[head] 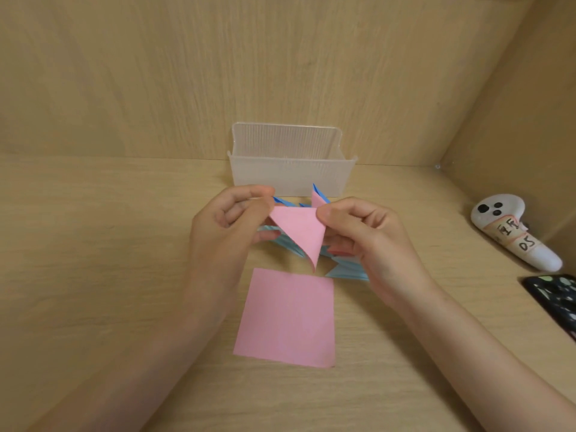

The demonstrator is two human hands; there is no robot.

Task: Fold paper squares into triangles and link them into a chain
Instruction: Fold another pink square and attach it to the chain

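Observation:
A pink paper folded into a triangle [300, 232] hangs in the air above the desk, point down. My left hand [227, 232] pinches its upper left corner and my right hand [371, 238] pinches its upper right corner. Behind and under it lies a chain of blue folded triangles [346, 271], partly hidden by both hands, with blue tips [319, 191] poking up near my right thumb. A flat pink paper square [286, 319] lies on the desk just below the hands.
A translucent plastic box [290, 173] stands behind the hands against the back wall. At the right lie a white controller [511, 229] with a label and a dark phone [554, 297]. Wooden walls close in the back and right of the desk [93, 244].

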